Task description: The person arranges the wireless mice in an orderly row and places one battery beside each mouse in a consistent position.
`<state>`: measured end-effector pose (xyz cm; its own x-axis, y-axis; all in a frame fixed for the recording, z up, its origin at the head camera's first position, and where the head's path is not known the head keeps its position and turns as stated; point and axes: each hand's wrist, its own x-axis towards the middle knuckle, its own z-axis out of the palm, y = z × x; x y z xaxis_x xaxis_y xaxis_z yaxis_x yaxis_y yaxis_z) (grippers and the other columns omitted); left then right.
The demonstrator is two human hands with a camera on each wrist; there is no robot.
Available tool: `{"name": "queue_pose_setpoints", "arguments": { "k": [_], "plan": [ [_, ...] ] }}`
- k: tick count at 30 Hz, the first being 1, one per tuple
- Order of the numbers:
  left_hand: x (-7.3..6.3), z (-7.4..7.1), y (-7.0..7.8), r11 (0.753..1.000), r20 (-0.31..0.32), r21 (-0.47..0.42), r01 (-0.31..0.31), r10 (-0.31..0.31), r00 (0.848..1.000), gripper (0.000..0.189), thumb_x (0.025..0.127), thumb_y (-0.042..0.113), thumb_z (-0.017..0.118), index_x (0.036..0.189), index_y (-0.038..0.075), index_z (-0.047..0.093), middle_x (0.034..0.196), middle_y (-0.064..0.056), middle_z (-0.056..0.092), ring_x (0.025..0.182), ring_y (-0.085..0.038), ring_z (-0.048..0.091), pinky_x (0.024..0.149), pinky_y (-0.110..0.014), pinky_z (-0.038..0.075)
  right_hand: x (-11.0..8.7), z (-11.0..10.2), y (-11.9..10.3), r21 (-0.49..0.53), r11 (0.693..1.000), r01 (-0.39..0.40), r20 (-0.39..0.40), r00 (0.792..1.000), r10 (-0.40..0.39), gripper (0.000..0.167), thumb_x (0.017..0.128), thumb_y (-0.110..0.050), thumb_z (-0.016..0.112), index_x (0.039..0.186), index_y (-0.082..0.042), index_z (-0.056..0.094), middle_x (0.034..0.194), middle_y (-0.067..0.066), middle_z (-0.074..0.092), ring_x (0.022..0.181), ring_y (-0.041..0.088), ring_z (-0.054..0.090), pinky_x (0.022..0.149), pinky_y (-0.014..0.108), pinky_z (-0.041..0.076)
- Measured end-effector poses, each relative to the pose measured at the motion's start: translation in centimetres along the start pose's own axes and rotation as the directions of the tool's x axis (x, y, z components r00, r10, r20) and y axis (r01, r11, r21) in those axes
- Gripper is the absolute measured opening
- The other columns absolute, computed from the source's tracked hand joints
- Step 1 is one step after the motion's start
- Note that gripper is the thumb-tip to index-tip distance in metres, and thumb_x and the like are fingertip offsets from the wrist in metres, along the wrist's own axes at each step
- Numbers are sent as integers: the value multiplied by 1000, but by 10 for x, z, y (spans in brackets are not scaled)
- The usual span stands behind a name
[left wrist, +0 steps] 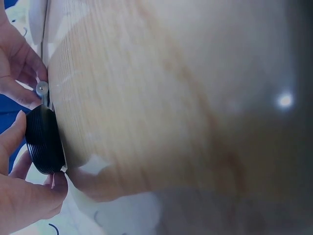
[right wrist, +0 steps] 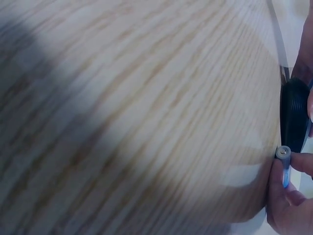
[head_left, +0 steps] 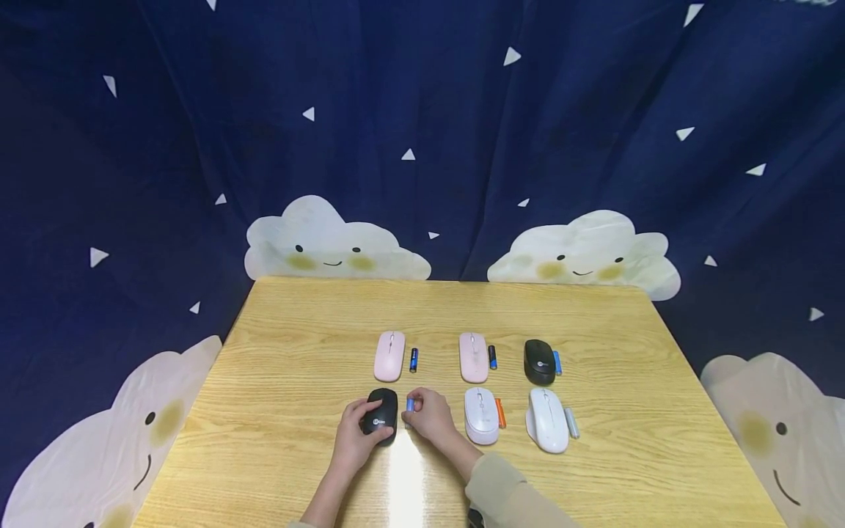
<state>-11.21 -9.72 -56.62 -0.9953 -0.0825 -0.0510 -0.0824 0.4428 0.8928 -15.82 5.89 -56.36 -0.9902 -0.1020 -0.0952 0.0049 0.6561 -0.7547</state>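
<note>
My left hand (head_left: 353, 438) holds a black computer mouse (head_left: 383, 412) at the table's near middle, with thumb and fingers on its opposite sides. Just right of it, my right hand (head_left: 432, 418) pinches a small blue battery (head_left: 410, 405) between thumb and fingers. In the left wrist view the mouse (left wrist: 45, 139) shows its ribbed side, and one end of the battery (left wrist: 42, 88) appears past it. The right wrist view shows the battery (right wrist: 283, 152) end-on between thumb and finger, close to the mouse (right wrist: 293, 115) but apart from it in the head view.
Behind my hands lie a pink mouse (head_left: 389, 356) and a dark blue battery (head_left: 414, 360). To the right are another pink mouse (head_left: 473, 358), a white-pink mouse (head_left: 481, 416) beside an orange battery (head_left: 500, 413), a black mouse (head_left: 539, 361) and a white mouse (head_left: 549, 420), with batteries alongside.
</note>
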Motion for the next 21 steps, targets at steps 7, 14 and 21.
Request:
{"name": "queue_pose_setpoints", "arguments": {
  "k": [7, 14, 21],
  "plan": [
    [1, 1, 0, 1000, -7, -5, 11, -11, 1000, 48, 69, 13, 78, 114, 5, 62, 126, -24, 44, 117, -45, 41, 95, -54, 36, -1, -2, 2, 9, 1000, 22, 0, 1000, -22, 33, 69, -9, 73, 100, -1, 64, 65, -3, 48, 56, 10, 42, 51, 22, 36],
    [0, 0, 0, 998, 3, 65, -24, 24, 1000, 48, 71, 13, 77, 115, 5, 61, 126, -25, 43, 116, -47, 42, 94, -55, 36, -11, -18, 2, 85, 996, 26, -1, 1000, -26, 31, 74, -7, 66, 104, -3, 62, 72, -1, 52, 56, 7, 46, 48, 21, 41],
    [0, -3, 4, 983, 37, 166, -76, 70, 997, 51, 76, 20, 73, 121, 4, 56, 123, -26, 47, 112, -45, 46, 90, -55, 40, -22, -56, 12, 195, 978, 70, -49, 997, -61, 25, 80, -1, 58, 104, 3, 61, 78, 6, 58, 57, 6, 53, 46, 19, 45]
  ]
}}
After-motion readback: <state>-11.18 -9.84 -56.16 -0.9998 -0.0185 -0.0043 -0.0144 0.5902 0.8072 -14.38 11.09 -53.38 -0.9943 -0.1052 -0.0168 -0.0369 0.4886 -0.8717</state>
